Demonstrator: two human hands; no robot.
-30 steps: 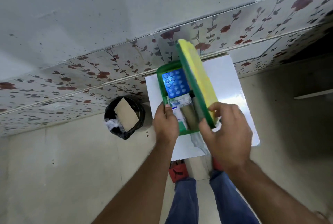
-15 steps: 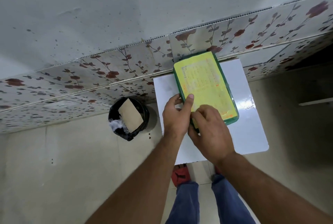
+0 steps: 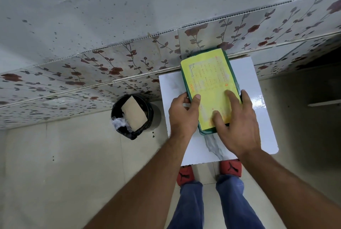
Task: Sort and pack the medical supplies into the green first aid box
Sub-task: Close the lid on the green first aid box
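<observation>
Wall: grey above, flowered tiles below, directly behind the box.
Floor: pale tiles, below and to the left of the box.
Tabletop: small, white, glossy; it carries the box, whose far end reaches the wall.
Green first aid box: lies flat on the tabletop with the lid down; a yellow printed label covers nearly the whole lid, so only the green rim shows. Whatever is inside is hidden.
Bin: black, on the floor to the left of the box, with a piece of cardboard sticking out.
Right hand: spread flat on the near end of the lid, fingers apart, thumb curled round the right edge.
Left hand: clasps the box's near-left edge, thumb lying on the label.
Handling: probably stiff moulded plastic, light even when filled, smooth enough to slide on the glossy tabletop. Best held by the two long edges near the rim, pressing over any catch rather than mid-lid.
</observation>
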